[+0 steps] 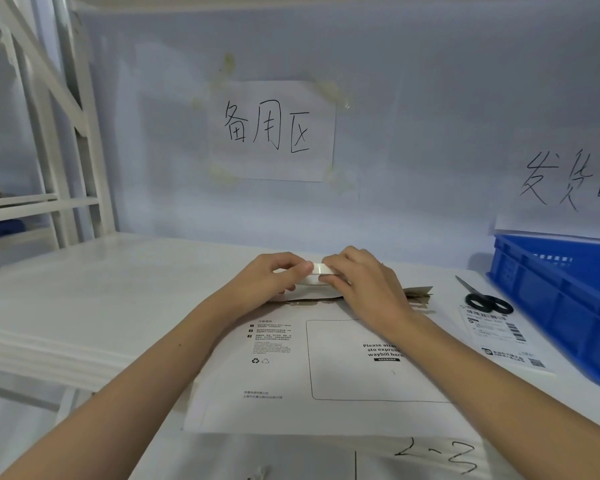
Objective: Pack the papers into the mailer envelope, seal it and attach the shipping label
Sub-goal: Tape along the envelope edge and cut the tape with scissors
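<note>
Head view, forward-down, probably near the table [84, 289]

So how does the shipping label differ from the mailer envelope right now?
The shipping label is the smaller sheet, lying untouched by the scissors; the mailer envelope is far bigger, with both hands at its far flap. The label is densely printed with barcodes; the envelope's waybill box is still bare. Both lie flat on the white table.
</note>
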Demonstrator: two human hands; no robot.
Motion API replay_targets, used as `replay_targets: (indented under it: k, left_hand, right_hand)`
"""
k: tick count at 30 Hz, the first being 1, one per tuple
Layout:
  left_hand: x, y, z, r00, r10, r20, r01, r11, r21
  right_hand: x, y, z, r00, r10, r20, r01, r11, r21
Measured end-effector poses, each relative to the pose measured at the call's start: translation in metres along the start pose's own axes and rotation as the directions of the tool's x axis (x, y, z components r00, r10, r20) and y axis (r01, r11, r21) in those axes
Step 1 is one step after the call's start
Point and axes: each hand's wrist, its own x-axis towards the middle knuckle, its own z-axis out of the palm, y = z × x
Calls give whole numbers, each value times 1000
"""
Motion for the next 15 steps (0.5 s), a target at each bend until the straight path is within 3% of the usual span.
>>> replay_targets:
  k: [6, 15]
  left_hand:
    - [2, 0, 1, 999, 26, -47, -21, 995, 98]
    - [-1, 2, -7, 999, 36, -17, -36, 999, 11]
  right_hand:
    - [2, -9, 1, 997, -55, 46, 54, 998, 13]
    - [5, 4, -3, 971, 148, 186, -190, 953, 236]
